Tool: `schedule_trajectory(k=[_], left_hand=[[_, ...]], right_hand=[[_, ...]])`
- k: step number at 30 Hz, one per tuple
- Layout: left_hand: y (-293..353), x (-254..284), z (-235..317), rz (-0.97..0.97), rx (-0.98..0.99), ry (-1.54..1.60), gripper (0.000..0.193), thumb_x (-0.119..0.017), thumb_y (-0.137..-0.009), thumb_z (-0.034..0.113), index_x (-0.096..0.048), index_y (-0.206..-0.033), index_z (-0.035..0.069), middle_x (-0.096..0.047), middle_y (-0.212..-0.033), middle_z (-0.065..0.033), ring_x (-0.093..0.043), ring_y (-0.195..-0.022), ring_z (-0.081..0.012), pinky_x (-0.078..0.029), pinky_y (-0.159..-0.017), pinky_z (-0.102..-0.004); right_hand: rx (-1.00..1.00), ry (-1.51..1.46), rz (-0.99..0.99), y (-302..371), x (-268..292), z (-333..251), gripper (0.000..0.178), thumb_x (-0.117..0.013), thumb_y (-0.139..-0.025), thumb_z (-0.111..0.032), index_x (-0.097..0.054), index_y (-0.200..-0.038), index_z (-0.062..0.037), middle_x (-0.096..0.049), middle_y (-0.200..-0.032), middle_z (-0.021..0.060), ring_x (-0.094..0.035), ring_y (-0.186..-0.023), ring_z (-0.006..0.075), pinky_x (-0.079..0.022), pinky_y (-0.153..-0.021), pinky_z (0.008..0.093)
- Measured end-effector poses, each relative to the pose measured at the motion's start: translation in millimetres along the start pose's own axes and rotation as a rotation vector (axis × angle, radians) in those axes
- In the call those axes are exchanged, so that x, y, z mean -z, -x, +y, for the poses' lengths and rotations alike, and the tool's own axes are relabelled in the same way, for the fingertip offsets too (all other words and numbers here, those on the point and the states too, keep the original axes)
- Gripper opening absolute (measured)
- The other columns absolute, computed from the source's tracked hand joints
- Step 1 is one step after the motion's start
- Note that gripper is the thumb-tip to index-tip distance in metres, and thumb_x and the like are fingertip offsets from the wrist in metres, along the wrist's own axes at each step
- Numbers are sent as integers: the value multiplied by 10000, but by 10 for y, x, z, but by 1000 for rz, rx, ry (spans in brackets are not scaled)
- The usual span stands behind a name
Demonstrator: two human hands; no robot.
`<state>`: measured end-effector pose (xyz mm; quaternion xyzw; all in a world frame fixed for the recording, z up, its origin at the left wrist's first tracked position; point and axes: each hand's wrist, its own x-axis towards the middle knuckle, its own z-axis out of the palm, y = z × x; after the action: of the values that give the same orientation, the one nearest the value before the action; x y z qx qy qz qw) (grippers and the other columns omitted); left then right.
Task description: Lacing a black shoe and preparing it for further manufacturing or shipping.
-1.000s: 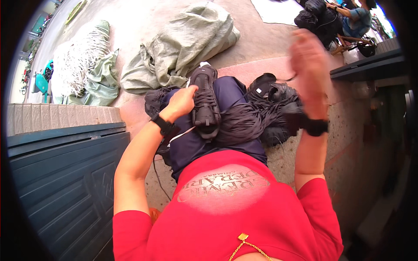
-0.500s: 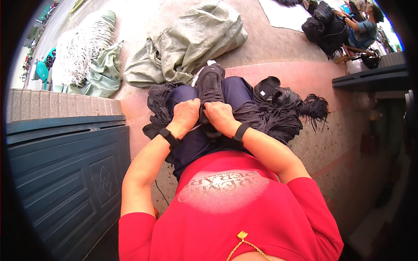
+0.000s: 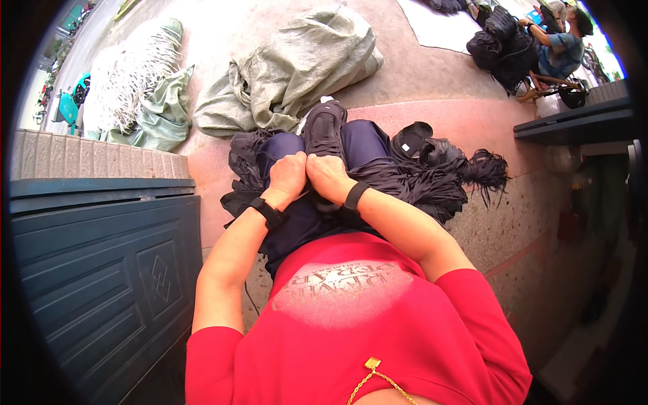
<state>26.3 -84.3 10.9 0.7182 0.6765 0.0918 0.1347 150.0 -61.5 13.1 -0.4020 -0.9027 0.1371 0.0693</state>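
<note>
A black sneaker (image 3: 325, 128) rests between my thighs, toe pointing away, with some white at its far end. My left hand (image 3: 288, 173) is closed in a pinch over the lacing area, knuckles up. Beside it my right hand (image 3: 328, 177) is closed too, almost touching the left one. Both seem to grip the black shoelace; the fingertips and most of the lace are hidden under the hands. Over my right thigh lies a thick bundle of black laces (image 3: 425, 185). Dark shoe pieces (image 3: 248, 156) are heaped by my left thigh.
A greyish-green woven sack (image 3: 304, 64) lies ahead. A pile of white laces (image 3: 131, 74) sits far left on green sacking. Blue door panels (image 3: 101, 270) stand at my left. Far right, a seated person (image 3: 563, 50) is beside black bundles (image 3: 503, 44).
My right hand has moved left and slightly inward, closing the gap to my left hand. The left hand has hardly moved; the sneaker stays in place.
</note>
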Motion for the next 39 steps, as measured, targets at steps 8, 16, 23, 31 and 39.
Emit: schedule_trajectory(k=[8, 16, 23, 31, 39], left_hand=[[-14, 299, -51, 210, 337, 63, 147, -467, -796, 136, -534, -864, 24, -604, -742, -215, -602, -723, -374, -481, -650, -458], [-478, 413, 176, -77, -47, 202, 270, -606, -750, 214, -606, -952, 35, -588, -987, -160, -563, -934, -290, -446, -786, -357], [-669, 825, 470, -1073, -422, 846, 314, -636, -776, 171, -586, -1052, 30, -594, -1038, -89, -525, -1041, -187, -397, -879, -285], [-464, 1293, 169, -498, -28, 1391, 191, -552, -854, 177, -596, -908, -1, -634, -859, -92, -608, -813, -162, -482, -739, -264], [-617, 2259, -1521, 179, 250, 1873, 166, -497, -878, 156, -504, -751, 50, -506, -664, -57, -493, -644, -160, -427, -692, -325]], right_hand=[[-533, -1755, -304, 46, 1109, 294, 217, -486, -834, -226, -493, -673, -82, -455, -563, -4, -427, -445, 121, -374, -427, 274], [366, -2667, 134, 553, 3402, 445, 217, -310, -894, -68, -313, -679, -98, -288, -525, -21, -224, -430, 62, -216, -426, 218], [917, -2164, -424, 74, 3120, 496, 366, -333, -921, -312, -514, -1021, -10, -489, -668, 65, -500, -692, 192, -397, -662, 330], [241, -2557, 269, 377, 2662, 1695, 192, -422, -879, -182, -473, -781, -25, -425, -717, 49, -387, -681, 172, -347, -669, 299], [-467, -1225, 182, 583, 1434, 1380, 236, -541, -827, -131, -583, -1016, 4, -581, -740, 10, -521, -645, 99, -434, -598, 236]])
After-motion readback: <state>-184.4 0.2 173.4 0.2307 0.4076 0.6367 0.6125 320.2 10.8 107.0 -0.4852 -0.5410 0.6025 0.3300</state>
